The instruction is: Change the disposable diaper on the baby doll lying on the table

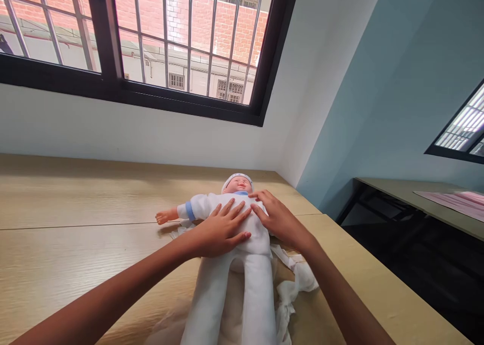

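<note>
A baby doll [242,264] in a white suit with blue cuffs and a white cap lies on its back on the wooden table [75,244]. Its head points away from me and its legs point towards me. My left hand [221,229] rests flat on the doll's chest, fingers spread. My right hand [274,216] lies on the doll's chest and right side, fingers stretched towards the collar. White cloth [295,284] is bunched under and beside the doll. One bare doll arm [168,216] sticks out to the left.
The table runs along a white wall under a barred black-framed window [151,47]. The table's right edge [378,264] drops off to a dark floor. A second table [416,196] with a pink sheet [454,201] stands at the right by a blue wall.
</note>
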Demonstrator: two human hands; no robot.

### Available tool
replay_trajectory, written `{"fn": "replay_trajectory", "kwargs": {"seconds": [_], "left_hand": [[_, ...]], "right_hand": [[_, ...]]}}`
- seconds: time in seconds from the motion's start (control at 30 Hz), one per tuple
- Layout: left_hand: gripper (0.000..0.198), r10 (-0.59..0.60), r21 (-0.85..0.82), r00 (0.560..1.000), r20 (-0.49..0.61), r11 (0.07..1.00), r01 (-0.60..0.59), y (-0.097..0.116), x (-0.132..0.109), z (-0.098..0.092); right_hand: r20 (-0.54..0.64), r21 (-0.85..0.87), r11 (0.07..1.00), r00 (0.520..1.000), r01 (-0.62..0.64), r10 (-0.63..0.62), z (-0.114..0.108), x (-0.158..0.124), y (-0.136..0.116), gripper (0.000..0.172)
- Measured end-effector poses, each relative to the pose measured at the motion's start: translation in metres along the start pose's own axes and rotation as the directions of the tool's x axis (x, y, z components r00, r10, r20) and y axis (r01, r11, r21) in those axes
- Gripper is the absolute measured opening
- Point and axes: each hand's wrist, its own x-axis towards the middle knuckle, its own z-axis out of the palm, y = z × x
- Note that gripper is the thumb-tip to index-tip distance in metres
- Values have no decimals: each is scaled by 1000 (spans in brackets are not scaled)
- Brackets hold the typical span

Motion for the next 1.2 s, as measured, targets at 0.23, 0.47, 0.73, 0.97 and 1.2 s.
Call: {"fn": "replay_trajectory", "kwargs": {"seconds": [0.23,0.47,0.73,0.97,1.2], "left_hand": [[69,205,57,977,56,977,-208,27,-15,-1],[57,494,-405,833,248,835,-374,41,-23,-9],[36,564,-687,800,206,665,-292,15,-32,-60],[36,-56,-244,934,-354,969,-35,-37,-13,-35],[45,32,-233,928,-371,964,-127,-37,14,9]], "right_hand": [[-4,271,958,996,89,-92,41,21,-4,51],[111,5,988,982,152,-152,57,17,-1,44],[166,-204,941,957,271,-239,57,-15,-29,43],[266,-205,941,940,270,-212,55,-46,-48,52],[312,-138,947,920,290,-237,56,-78,-56,67]]}}
